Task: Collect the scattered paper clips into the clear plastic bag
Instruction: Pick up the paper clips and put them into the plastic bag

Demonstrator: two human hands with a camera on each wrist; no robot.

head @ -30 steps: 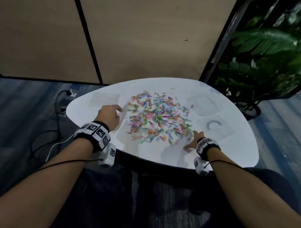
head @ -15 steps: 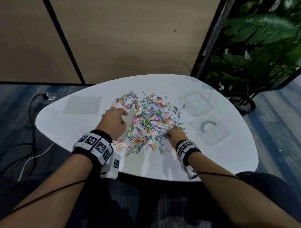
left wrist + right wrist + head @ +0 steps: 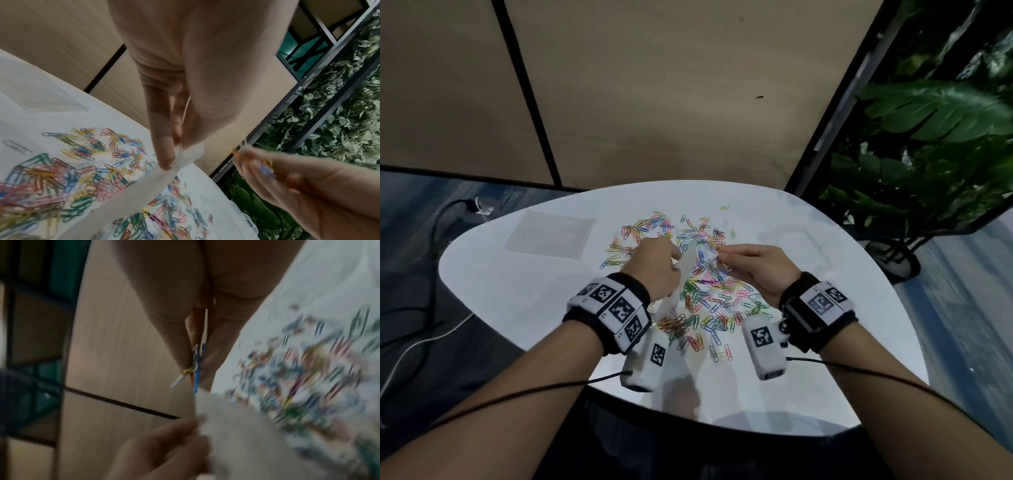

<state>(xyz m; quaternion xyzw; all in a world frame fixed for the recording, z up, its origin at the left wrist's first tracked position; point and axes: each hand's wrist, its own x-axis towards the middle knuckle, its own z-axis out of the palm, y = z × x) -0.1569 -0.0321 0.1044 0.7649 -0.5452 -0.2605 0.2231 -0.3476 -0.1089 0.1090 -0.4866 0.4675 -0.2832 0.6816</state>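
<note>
Coloured paper clips lie scattered over the middle of a white table. Above them my left hand pinches the top edge of a clear plastic bag, which hangs down toward the table; the left wrist view shows thumb and finger pinching the bag. My right hand is raised beside the bag's mouth and pinches a few paper clips, blue, yellow and white, between thumb and fingers. The right wrist view is blurred.
Another clear bag lies flat at the table's far left, and more clear bags lie at the right. A tan partition wall stands behind the table. Potted plants stand at the right. Cables run on the floor at the left.
My left hand lifted the clear bag off the table. My right hand picked up a few clips from the pile's near edge and rose to the bag's mouth.
</note>
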